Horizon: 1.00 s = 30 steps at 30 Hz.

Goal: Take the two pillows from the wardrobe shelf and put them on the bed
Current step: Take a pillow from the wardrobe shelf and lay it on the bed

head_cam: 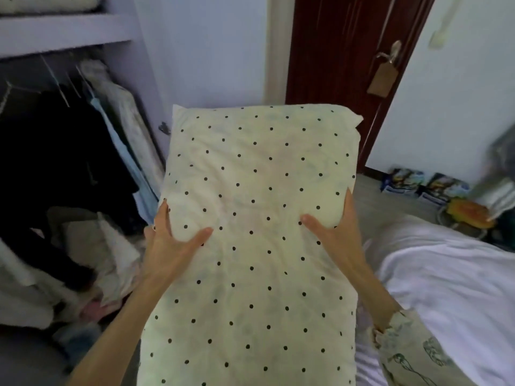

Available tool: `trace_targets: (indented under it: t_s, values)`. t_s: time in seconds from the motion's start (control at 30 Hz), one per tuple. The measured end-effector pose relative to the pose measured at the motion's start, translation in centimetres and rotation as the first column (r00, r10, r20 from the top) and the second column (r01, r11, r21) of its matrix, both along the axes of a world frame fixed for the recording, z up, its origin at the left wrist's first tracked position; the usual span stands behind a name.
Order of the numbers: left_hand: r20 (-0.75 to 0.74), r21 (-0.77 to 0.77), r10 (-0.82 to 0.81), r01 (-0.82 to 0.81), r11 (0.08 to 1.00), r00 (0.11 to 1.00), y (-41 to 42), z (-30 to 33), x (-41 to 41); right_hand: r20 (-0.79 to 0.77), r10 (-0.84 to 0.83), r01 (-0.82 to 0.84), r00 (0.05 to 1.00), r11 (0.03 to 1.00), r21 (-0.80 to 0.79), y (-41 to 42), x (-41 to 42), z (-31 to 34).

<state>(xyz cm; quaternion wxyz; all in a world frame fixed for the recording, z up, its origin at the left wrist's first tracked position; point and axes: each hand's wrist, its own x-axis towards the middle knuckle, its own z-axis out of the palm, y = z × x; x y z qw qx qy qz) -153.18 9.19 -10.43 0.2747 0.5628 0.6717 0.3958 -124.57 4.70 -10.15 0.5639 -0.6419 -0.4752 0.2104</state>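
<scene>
A home bedroom: open wardrobe (69, 135) of hanging clothes, white-sheeted bed (446, 274), wooden door (334, 65).

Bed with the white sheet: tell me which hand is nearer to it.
Right. The right hand grips the dotted pillow's right edge, next to the bed. The left hand grips the pillow's far edge, toward the wardrobe.

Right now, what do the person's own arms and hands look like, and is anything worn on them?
The left hand and its forearm are bare, with no sleeve showing. The right hand is bare too, but its forearm ends in a loose pale sleeve with a dark green printed pattern and a gathered cuff. No gloves show.
</scene>
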Motion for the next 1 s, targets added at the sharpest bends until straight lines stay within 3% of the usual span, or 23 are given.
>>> trace_targets:
  t_s: [0.33,0.5,0.73,1.0]
  values:
    - [0.082,-0.025,-0.249,0.252,0.967,0.965,1.2,-1.4,18.6,0.059,-0.262,0.264,0.963,0.964,-0.027,-5.1,17.0,0.7]
    - [0.129,0.034,-0.424,0.424,0.905,0.896,4.5,-0.8,26.4,0.098,-0.397,0.400,0.913,0.916,-0.016,-5.2,23.0,1.8]
    - [0.218,0.047,-0.588,0.593,0.804,0.779,13.7,-0.5,36.3,0.118,-0.557,0.562,0.822,0.827,-0.014,-1.1,29.6,2.6]
    - [0.215,0.196,-0.746,0.721,0.665,0.630,27.2,4.2,47.5,0.080,-0.689,0.685,0.721,0.725,0.071,8.6,36.8,6.0]
